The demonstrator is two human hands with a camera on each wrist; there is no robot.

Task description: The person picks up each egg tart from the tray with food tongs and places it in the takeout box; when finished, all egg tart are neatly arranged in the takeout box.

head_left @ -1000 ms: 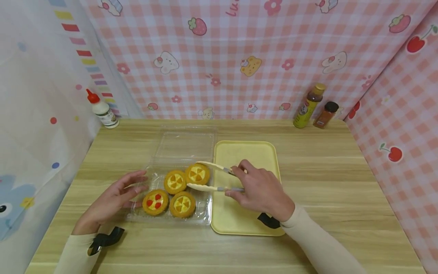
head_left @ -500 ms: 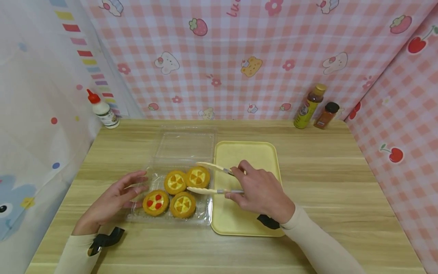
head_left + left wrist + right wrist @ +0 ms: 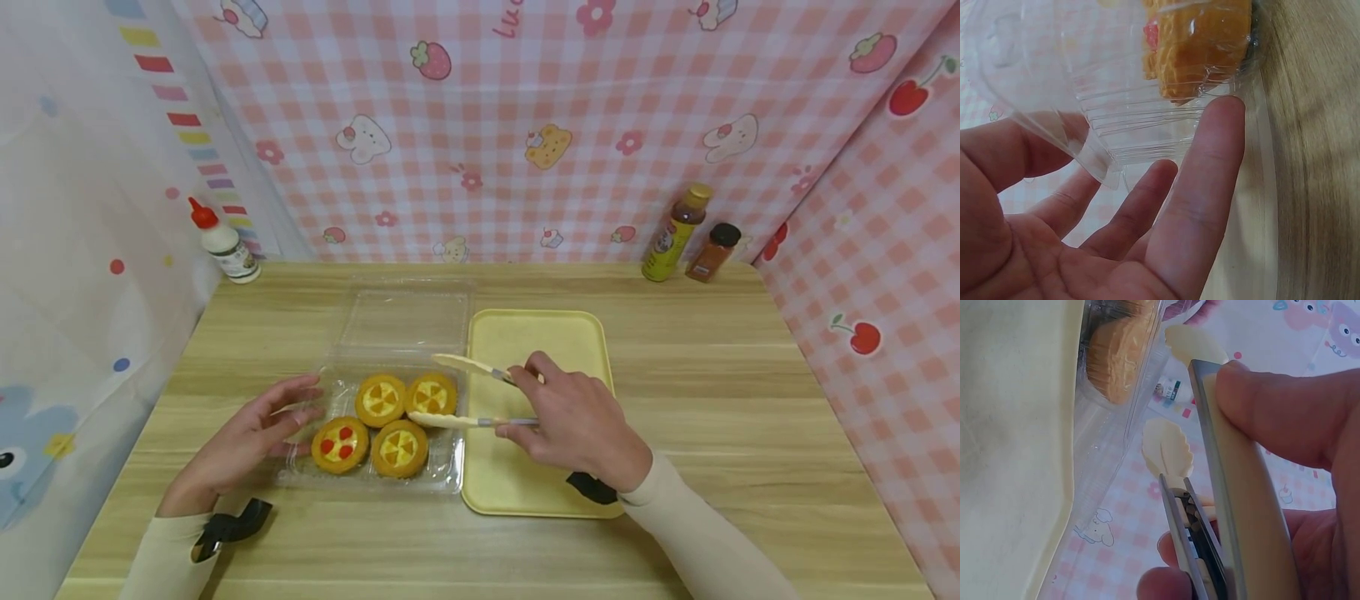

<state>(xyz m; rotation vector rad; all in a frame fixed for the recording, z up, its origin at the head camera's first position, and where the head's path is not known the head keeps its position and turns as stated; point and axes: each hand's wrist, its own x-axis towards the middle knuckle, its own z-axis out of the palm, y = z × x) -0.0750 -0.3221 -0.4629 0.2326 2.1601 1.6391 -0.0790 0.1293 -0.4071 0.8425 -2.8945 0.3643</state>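
Meanwhile right hand (image 3: 577,425) holds tongs (image 3: 468,392) open over tart (image 3: 431,394) beside tray (image 3: 540,333).

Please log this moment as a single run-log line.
right hand: grips tongs, tips open around rear-right tart | left hand: touches clear box | tarts in box: four | tray: bare

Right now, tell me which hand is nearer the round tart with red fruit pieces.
Left hand: beside the red-fruit tart, touching the box. Right hand is over the tray.
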